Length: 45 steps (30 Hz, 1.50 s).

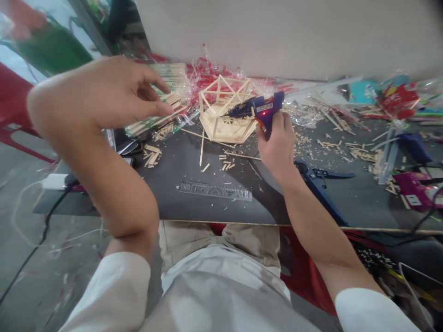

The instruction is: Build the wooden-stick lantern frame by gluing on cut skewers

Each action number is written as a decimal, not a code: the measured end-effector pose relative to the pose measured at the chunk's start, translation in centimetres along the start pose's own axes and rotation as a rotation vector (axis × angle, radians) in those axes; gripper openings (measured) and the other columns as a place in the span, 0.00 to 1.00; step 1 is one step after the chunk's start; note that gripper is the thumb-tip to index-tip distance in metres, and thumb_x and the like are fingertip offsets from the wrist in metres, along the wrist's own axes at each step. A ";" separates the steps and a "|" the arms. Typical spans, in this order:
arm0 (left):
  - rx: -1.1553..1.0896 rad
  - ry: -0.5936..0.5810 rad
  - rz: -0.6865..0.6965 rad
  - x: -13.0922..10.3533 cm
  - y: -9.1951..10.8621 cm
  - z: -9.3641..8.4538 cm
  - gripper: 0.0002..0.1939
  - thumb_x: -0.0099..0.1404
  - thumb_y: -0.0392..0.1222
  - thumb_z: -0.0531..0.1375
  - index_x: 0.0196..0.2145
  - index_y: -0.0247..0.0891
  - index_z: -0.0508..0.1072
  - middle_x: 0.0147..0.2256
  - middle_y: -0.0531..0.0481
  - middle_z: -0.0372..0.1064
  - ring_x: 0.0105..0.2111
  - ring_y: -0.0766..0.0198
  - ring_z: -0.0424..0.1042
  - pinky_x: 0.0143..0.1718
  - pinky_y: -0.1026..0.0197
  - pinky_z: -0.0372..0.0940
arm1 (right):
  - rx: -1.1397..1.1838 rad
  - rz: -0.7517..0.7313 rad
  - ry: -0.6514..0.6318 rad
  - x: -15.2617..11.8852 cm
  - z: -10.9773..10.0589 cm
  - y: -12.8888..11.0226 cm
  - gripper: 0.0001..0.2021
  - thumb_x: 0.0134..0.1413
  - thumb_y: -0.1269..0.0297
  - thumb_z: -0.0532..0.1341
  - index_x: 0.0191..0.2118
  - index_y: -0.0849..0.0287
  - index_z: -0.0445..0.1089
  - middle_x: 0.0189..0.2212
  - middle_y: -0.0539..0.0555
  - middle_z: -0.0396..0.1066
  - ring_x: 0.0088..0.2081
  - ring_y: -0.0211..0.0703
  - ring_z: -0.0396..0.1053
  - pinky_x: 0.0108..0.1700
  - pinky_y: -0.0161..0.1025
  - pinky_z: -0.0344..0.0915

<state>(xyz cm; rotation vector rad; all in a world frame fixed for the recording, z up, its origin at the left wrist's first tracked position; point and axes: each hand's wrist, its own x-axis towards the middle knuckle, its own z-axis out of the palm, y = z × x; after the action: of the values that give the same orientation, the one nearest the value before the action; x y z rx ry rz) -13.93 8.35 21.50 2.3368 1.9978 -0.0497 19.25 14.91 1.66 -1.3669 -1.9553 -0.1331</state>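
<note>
My right hand (278,145) is wrapped round the handle of a dark blue hot glue gun (272,107) with a lit red light. Its nozzle points left over a wooden stick model (228,131), which has a many-sided base and a frame of crossed sticks rising at the back. Whether the nozzle touches the model I cannot tell. My left hand (128,92) hangs to the left of the model, thumb and fingers apart, with nothing visible between them. Behind its fingertips lie wrapped bundles of thin wooden sticks (173,74).
A clear plastic ruler (216,190) lies near the table's front edge. Short cut sticks (151,156) are scattered about. Blue-handled cutters (318,193) rest beside my right forearm. Red and clear plastic wrapping (218,74) lies at the back, and a purple box (411,190) stands far right.
</note>
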 end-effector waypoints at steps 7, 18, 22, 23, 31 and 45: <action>-0.016 -0.032 -0.066 0.0 0.7 -0.1 0.32 0.67 0.64 0.58 0.58 0.39 0.76 0.43 0.51 0.77 0.45 0.55 0.77 0.57 0.50 0.66 | -0.027 -0.008 0.014 0.0 -0.2 0.0 0.21 0.72 0.57 0.53 0.64 0.59 0.60 0.56 0.69 0.68 0.59 0.66 0.70 0.57 0.64 0.71; -0.061 -0.095 -0.157 0.0 2.3 -0.3 0.28 0.71 0.56 0.60 0.63 0.41 0.73 0.47 0.51 0.79 0.47 0.56 0.77 0.56 0.51 0.67 | -0.060 -0.009 0.064 -0.1 -0.4 -0.5 0.19 0.71 0.57 0.53 0.62 0.59 0.62 0.55 0.69 0.70 0.55 0.64 0.73 0.53 0.59 0.74; -0.086 -0.118 -0.111 0.7 2.0 0.3 0.29 0.70 0.57 0.60 0.64 0.41 0.72 0.48 0.49 0.80 0.46 0.56 0.77 0.50 0.55 0.66 | -0.113 0.042 0.130 -0.1 -0.7 0.2 0.21 0.68 0.51 0.58 0.58 0.58 0.64 0.48 0.66 0.73 0.50 0.62 0.75 0.49 0.57 0.74; -0.087 -0.122 -0.083 1.1 2.1 0.5 0.29 0.70 0.58 0.59 0.63 0.40 0.73 0.48 0.47 0.81 0.45 0.55 0.77 0.49 0.56 0.66 | -0.129 0.063 0.156 0.0 -0.9 0.6 0.22 0.66 0.48 0.60 0.56 0.58 0.64 0.46 0.65 0.73 0.48 0.62 0.75 0.48 0.57 0.74; -0.098 -0.224 0.047 4.1 4.4 2.7 0.30 0.66 0.58 0.58 0.61 0.43 0.75 0.50 0.47 0.80 0.47 0.52 0.77 0.49 0.56 0.67 | -0.196 0.179 0.240 0.3 -1.9 2.7 0.19 0.60 0.49 0.63 0.48 0.57 0.65 0.40 0.62 0.73 0.42 0.60 0.75 0.43 0.54 0.72; -0.132 -0.371 0.004 4.3 4.5 3.1 0.37 0.65 0.63 0.57 0.66 0.42 0.69 0.57 0.43 0.77 0.54 0.49 0.76 0.55 0.55 0.67 | -0.180 0.130 0.208 -0.1 -3.7 3.0 0.13 0.61 0.60 0.58 0.49 0.56 0.70 0.44 0.63 0.73 0.43 0.57 0.75 0.42 0.51 0.73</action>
<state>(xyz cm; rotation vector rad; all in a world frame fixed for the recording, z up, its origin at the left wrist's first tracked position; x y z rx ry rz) -8.75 11.64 18.26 2.0687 1.7600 -0.3166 23.67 14.39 3.39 -1.5263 -1.7106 -0.3818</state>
